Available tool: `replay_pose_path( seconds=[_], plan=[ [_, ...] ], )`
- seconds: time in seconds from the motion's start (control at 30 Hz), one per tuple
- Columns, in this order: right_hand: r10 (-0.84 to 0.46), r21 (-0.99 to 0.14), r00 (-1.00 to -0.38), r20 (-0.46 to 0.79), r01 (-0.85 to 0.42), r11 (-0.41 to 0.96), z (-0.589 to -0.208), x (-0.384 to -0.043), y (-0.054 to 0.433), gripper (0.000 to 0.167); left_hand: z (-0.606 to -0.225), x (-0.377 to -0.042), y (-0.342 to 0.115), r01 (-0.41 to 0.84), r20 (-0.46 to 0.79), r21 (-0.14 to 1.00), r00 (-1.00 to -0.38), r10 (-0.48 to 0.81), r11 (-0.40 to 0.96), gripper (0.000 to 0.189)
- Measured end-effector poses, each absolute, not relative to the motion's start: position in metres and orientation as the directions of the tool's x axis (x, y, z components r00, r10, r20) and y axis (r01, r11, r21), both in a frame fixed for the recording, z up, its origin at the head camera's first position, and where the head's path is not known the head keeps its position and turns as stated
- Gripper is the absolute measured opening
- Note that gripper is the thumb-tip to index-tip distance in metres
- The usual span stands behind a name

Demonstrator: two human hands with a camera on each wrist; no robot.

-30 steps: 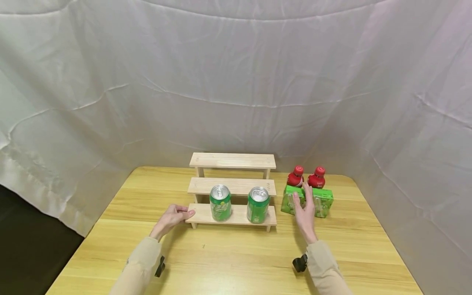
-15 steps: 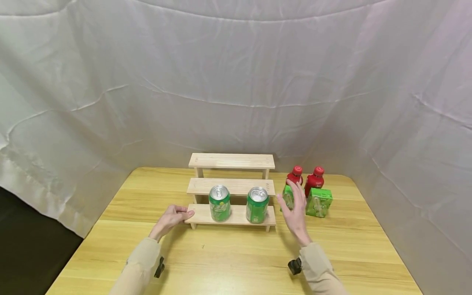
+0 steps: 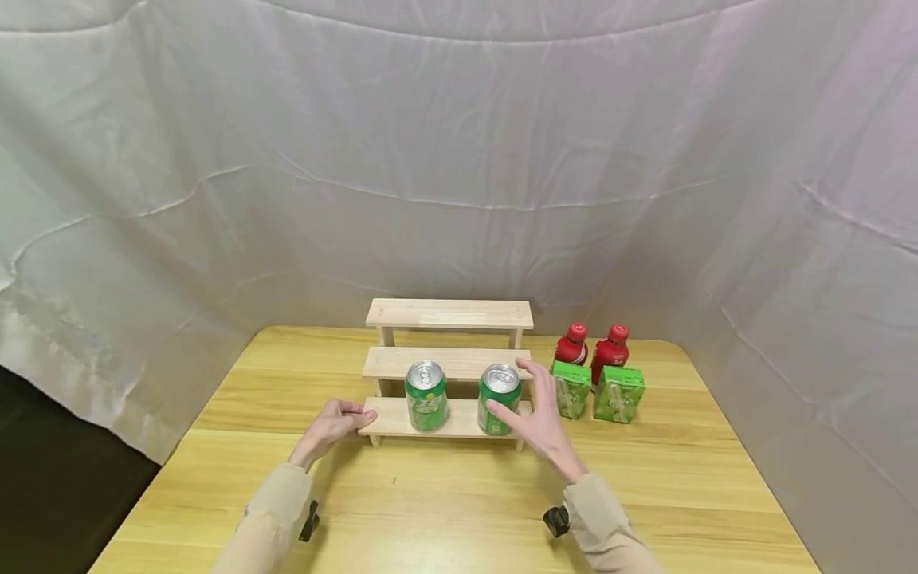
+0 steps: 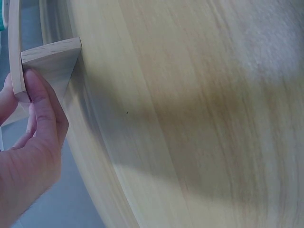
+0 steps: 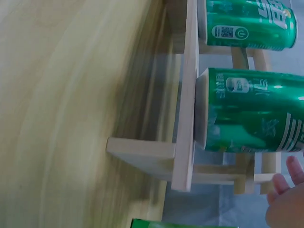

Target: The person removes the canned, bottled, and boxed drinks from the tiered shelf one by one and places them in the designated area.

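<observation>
My left hand pinches the left end of the lowest step of a three-tier wooden shelf; the left wrist view shows the fingers under the board and the thumb on its other face. Two green soda cans stand on that lowest step, a left can and a right can. Around the right can's right side is my right hand, its fingers spread and its thumb overlapping the can's front. In the right wrist view, the fingertips lie close beside this can.
Two green drink cartons, one on the left and one on the right, stand to the right of the shelf. Behind them are two red-capped bottles. Grey cloth hangs around the wooden table.
My right hand has moved left, away from the cartons and over to the right can. The left carton has shown more fully as the hand left it. My left hand keeps its grip.
</observation>
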State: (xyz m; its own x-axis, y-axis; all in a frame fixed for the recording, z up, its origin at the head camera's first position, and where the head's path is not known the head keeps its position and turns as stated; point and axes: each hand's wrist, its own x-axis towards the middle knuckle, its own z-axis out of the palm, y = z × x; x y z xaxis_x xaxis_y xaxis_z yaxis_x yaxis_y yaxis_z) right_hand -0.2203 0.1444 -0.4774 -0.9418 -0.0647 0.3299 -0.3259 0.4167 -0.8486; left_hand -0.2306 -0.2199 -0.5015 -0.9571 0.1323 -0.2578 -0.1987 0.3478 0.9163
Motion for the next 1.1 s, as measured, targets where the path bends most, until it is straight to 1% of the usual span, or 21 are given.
replay_pose_path(
  seconds=[0.23, 0.33, 0.53, 0.73, 0.9, 1.1],
  plan=[
    [-0.075, -0.882, -0.959, 0.272, -0.28, 0.378, -0.475, -0.22, 0.134, 0.086, -0.503, -0.231, -0.22, -0.185, -0.248, 0.919, -0.958, 0.146, 0.348, 0.038],
    [-0.064, -0.89, -0.962, 0.266, -0.27, 0.366, -0.474, -0.221, 0.131, 0.085, -0.503, -0.231, -0.221, -0.185, -0.245, 0.921, -0.959, 0.142, 0.344, 0.037],
    [-0.044, -0.874, -0.947, 0.317, -0.31, 0.375, -0.474, -0.221, 0.127, 0.079, -0.504, -0.231, -0.219, -0.2, -0.255, 0.914, -0.96, 0.115, 0.352, 0.039],
    [-0.026, -0.862, -0.936, 0.351, -0.334, 0.381, -0.474, -0.222, 0.125, 0.076, -0.505, -0.232, -0.22, -0.201, -0.256, 0.917, -0.959, 0.121, 0.345, 0.037],
    [-0.005, -0.872, -0.939, 0.343, -0.321, 0.369, -0.473, -0.222, 0.125, 0.075, -0.504, -0.232, -0.221, -0.198, -0.255, 0.915, -0.959, 0.125, 0.351, 0.04],
    [0.043, -0.902, -0.947, 0.319, -0.29, 0.321, -0.474, -0.219, 0.128, 0.074, -0.504, -0.233, -0.22, -0.204, -0.259, 0.924, -0.956, 0.136, 0.325, 0.037]
  ],
)
